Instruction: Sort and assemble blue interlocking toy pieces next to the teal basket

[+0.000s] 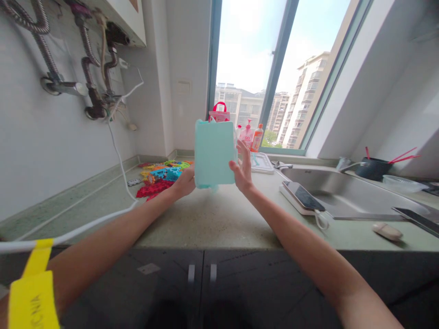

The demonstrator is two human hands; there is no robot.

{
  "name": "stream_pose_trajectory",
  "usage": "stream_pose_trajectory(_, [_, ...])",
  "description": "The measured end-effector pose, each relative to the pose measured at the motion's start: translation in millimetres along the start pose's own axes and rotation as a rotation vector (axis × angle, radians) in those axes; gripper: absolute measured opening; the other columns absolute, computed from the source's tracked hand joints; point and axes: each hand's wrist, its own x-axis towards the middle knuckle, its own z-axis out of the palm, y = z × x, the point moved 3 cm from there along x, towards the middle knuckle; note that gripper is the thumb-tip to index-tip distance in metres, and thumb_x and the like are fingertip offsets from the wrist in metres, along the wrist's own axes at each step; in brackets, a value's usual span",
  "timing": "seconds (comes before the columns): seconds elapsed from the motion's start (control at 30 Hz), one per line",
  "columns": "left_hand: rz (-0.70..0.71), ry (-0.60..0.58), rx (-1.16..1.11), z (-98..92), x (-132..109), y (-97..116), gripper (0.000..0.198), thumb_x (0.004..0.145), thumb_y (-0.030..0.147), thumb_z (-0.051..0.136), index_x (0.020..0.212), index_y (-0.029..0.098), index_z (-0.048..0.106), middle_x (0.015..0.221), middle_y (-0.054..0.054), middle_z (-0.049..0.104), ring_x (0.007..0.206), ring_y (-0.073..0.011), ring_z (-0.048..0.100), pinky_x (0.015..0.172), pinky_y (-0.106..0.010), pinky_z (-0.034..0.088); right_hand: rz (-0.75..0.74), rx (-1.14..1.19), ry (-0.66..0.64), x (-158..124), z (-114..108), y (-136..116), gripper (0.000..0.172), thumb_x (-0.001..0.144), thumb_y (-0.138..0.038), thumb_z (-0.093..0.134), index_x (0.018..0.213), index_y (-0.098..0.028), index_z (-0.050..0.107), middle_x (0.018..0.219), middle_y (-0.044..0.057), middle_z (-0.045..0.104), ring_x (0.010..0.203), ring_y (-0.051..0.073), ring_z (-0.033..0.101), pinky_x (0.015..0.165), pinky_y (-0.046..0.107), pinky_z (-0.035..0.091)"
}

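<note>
I hold a light teal rectangular box (pixel 214 152) upright above the counter (pixel 219 219), between both hands. My left hand (pixel 185 182) grips its lower left corner from behind. Pressed flat against the box's right edge is my right hand (pixel 243 168), fingers extended upward. The box's flat face is turned toward me and hides what lies behind it.
Colourful plastic puzzle pieces (pixel 161 176) lie at the back left. A phone on a white power bank (pixel 302 197) sits beside the steel sink (pixel 343 189). Bottles (pixel 256 137) and a pink bag (pixel 219 112) stand at the window. A white cable (pixel 116 210) crosses the left.
</note>
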Motion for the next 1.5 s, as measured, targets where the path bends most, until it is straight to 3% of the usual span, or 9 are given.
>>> stream_pose_trajectory(0.13, [0.177,-0.104,0.213,-3.8,-2,19,0.048,0.108,0.049,0.040,0.084,0.019,0.068,0.102,-0.010,0.070,0.103,-0.0259,0.064,0.100,-0.042,0.053,-0.059,-0.162,0.148,11,-18,16,0.071,0.097,-0.063,0.053,0.160,-0.033,0.037,0.166,0.009,0.038,0.159,0.035,0.026,0.127,0.064,0.025])
stream_pose_trajectory(0.23, [0.144,-0.092,0.182,-1.2,-3,26,0.048,0.106,0.059,0.044,0.098,0.018,0.068,0.096,-0.008,0.067,0.091,-0.0221,0.064,0.084,-0.034,0.056,-0.027,-0.242,0.231,16,-25,19,0.070,0.100,-0.058,0.046,0.163,-0.030,0.032,0.165,0.011,0.037,0.157,0.035,0.030,0.125,0.064,0.028])
stream_pose_trajectory(0.43, [0.085,-0.112,-0.030,12.9,-6,31,0.054,0.105,0.067,0.048,0.092,0.017,0.066,0.086,-0.006,0.067,0.067,-0.0149,0.064,0.055,-0.025,0.052,-0.020,-0.088,0.142,8,-12,20,0.072,0.103,-0.060,0.038,0.167,-0.031,0.024,0.170,0.011,0.032,0.156,0.035,0.033,0.119,0.061,0.039])
stream_pose_trajectory(0.6, [0.028,0.025,-0.023,8.1,-5,22,0.040,0.105,0.058,0.055,0.107,0.019,0.066,0.100,-0.007,0.072,0.079,-0.0192,0.075,0.070,-0.031,0.061,0.030,-0.145,0.023,5,-10,22,0.074,0.105,-0.058,0.037,0.170,-0.030,0.014,0.173,0.015,0.027,0.156,0.034,0.035,0.117,0.061,0.042])
stream_pose_trajectory(0.83, [0.029,0.214,0.246,-17.4,0,4,0.032,0.098,0.055,0.066,0.098,0.023,0.063,0.099,-0.003,0.071,0.089,-0.0214,0.070,0.085,-0.036,0.060,-0.200,-0.625,-0.032,16,-16,-11,0.099,0.098,-0.056,0.060,0.172,-0.026,0.001,0.177,0.017,0.014,0.163,0.037,0.019,0.126,0.067,0.027])
stream_pose_trajectory(1.0, [0.157,0.203,0.390,-18.5,1,15,0.031,0.100,0.054,0.067,0.097,0.024,0.061,0.108,-0.006,0.070,0.105,-0.0250,0.067,0.095,-0.039,0.056,-0.335,-0.799,-0.176,12,-9,-29,0.087,0.099,-0.050,0.063,0.171,-0.032,0.018,0.180,0.010,0.004,0.163,0.043,0.012,0.126,0.074,0.016])
stream_pose_trajectory(1.23, [0.234,0.153,0.491,-14.5,-2,21,0.022,0.102,0.045,0.067,0.106,0.024,0.060,0.114,-0.007,0.068,0.114,-0.0260,0.066,0.101,-0.041,0.054,-0.576,-0.828,-0.437,4,7,-58,0.061,0.099,-0.042,0.068,0.157,-0.041,0.048,0.176,0.004,0.027,0.164,0.040,0.010,0.128,0.072,0.010])
stream_pose_trajectory(1.37, [0.281,0.126,0.507,-18.0,-3,22,0.016,0.101,0.035,0.069,0.109,0.024,0.063,0.116,-0.007,0.067,0.114,-0.0251,0.066,0.102,-0.041,0.054,-0.598,-0.804,-0.490,3,18,-64,0.047,0.100,-0.033,0.069,0.146,-0.037,0.059,0.153,0.007,0.057,0.156,0.035,0.032,0.130,0.070,0.004])
stream_pose_trajectory(1.5, [0.303,0.061,0.494,-15.0,-1,24,0.016,0.101,0.030,0.065,0.116,0.024,0.062,0.131,-0.009,0.064,0.121,-0.0259,0.062,0.108,-0.044,0.051,-0.543,-0.834,-0.520,0,20,-52,0.029,0.106,-0.019,0.054,0.120,-0.036,0.072,0.108,0.001,0.069,0.116,0.023,0.058,0.132,0.062,0.005])
